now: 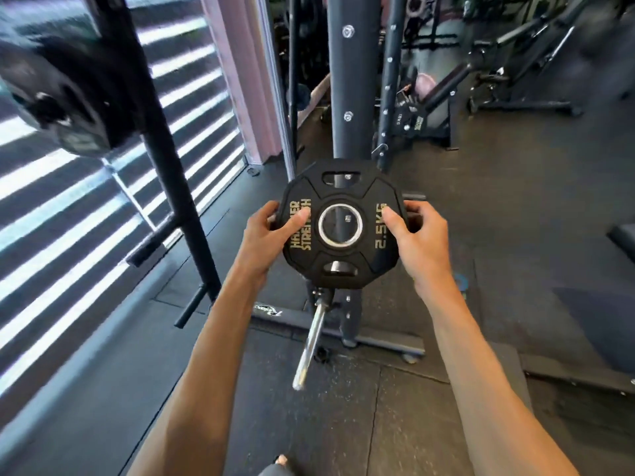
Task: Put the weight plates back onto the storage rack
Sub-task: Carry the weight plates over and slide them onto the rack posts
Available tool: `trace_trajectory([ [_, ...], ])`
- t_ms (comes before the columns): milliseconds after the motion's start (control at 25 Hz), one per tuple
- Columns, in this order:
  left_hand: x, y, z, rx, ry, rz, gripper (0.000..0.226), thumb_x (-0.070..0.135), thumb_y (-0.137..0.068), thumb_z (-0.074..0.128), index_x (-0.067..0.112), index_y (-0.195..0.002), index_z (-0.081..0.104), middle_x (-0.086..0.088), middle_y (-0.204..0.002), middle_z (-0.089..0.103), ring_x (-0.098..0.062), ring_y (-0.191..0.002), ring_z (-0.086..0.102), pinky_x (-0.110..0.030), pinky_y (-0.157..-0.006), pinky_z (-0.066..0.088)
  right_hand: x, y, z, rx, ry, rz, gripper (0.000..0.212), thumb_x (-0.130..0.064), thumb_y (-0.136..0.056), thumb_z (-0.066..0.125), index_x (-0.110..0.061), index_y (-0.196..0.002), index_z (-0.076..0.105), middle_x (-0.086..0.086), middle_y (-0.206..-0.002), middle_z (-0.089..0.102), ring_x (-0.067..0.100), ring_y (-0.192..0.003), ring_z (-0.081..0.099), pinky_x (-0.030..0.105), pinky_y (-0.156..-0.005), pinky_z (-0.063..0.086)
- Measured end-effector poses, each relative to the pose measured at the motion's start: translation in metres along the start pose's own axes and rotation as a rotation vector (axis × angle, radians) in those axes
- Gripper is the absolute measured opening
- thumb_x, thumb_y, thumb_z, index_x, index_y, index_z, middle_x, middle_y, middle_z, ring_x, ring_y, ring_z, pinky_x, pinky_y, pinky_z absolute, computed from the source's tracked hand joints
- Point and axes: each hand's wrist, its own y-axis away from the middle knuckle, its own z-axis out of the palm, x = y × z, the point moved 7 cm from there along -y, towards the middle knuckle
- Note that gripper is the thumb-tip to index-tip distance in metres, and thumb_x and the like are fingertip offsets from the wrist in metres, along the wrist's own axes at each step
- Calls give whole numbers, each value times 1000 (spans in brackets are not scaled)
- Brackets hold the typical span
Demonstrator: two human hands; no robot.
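Observation:
I hold a black 2.5 kg weight plate (343, 255) upright in front of me, its steel-ringed centre hole facing me. My left hand (266, 237) grips its left edge with the thumb laid over the yellow lettering. My right hand (417, 240) grips the right edge, thumb on the "2.5KG" mark. Below the plate a chrome peg (311, 341) sticks out toward me from the foot of the dark rack upright (347, 73). Another black plate (58, 87) hangs on a stand at the upper left.
A black stand post (171, 173) with short pegs rises on the left beside the striped window blinds. The rack's base bar (374, 341) lies across the rubber floor. Gym machines (515, 63) stand at the back right, and a bench edge (622, 242) shows at far right.

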Motion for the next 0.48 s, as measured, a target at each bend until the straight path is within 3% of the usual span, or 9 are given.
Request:
trace_trajectory([
  [200, 53, 34, -121, 204, -31, 77, 32, 17, -89, 72, 2, -116, 65, -12, -98, 75, -15, -81, 72, -24, -69, 58, -48, 24, 117, -189, -62, -100, 26, -24, -91, 72, -9, -111, 63, -3, -91, 68, -10, -70, 63, 9, -61, 49],
  [480, 92, 49, -308, 377, -66, 160, 19, 23, -90, 71, 17, -107, 68, -9, -101, 76, -21, -89, 73, -30, -78, 61, -108, 65, 308, -345, -92, -210, 22, -21, -91, 72, -12, -108, 62, -10, -81, 63, -11, -64, 61, 8, -59, 47],
])
